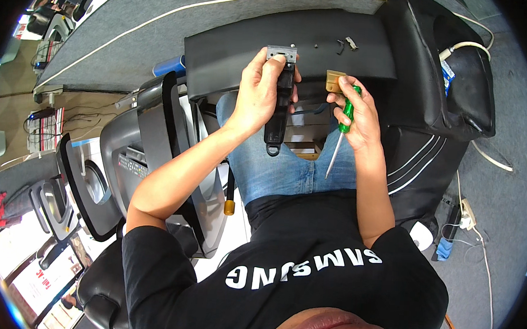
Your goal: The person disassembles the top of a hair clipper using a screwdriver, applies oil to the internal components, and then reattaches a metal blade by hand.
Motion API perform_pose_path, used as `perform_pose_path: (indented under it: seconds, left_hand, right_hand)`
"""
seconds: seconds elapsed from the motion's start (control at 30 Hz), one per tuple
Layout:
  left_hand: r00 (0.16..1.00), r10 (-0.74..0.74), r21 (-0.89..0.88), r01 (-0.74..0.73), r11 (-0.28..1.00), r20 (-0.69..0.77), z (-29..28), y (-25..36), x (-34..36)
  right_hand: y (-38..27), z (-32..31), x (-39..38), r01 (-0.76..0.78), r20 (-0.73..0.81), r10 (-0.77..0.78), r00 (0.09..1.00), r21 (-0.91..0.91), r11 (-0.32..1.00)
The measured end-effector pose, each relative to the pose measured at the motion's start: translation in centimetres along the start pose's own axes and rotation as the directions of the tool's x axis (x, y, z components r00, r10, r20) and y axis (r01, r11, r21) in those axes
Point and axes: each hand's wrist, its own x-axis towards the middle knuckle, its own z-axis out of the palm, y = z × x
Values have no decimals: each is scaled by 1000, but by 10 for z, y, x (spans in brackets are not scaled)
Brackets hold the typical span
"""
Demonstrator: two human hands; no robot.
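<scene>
Disassembly of a black hair clipper (279, 108) appears to be the step in hand. The left hand (259, 92) holds its grip closed around the clipper body, blade end at 12 o'clock, over the black counter (234, 51). The right hand (357, 113) grips a green screwdriver (342, 130) and a gold blade piece (335, 80). Loose small parts (345, 44) lie at 1 o'clock. Any next move calls for a steady clipper.
</scene>
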Motion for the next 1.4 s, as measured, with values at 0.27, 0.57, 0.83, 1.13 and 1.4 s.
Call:
perform_pose_path:
  seconds: [0.27, 0.57, 0.83, 1.13, 1.4]
  left_hand:
    - [998, 47, 9, -47, 999, 38, 1, 0, -2]
    - [999, 23, 17, -23, 1000, 26, 3, 3, -4]
    - [1000, 13, 39, -13, 999, 5, 5, 3, -4]
    - [994, -105, 18, 106, 994, -29, 3, 2, -2]
    - [993, -115, -33, 115, 993, -7, 3, 3, -1]
  right_hand:
    - [-18, 20, -16, 68, 77, -72, 994, 55, 996]
    - [-20, 29, -20, 87, 173, -93, 981, 41, 995]
    - [-16, 45, -17, 79, 176, -71, 982, -38, 996]
    - [-6, 42, -17, 7, 157, 1, 988, -52, 999]
    - [-5, 40, -16, 25, 128, -25, 991, -4, 1000]
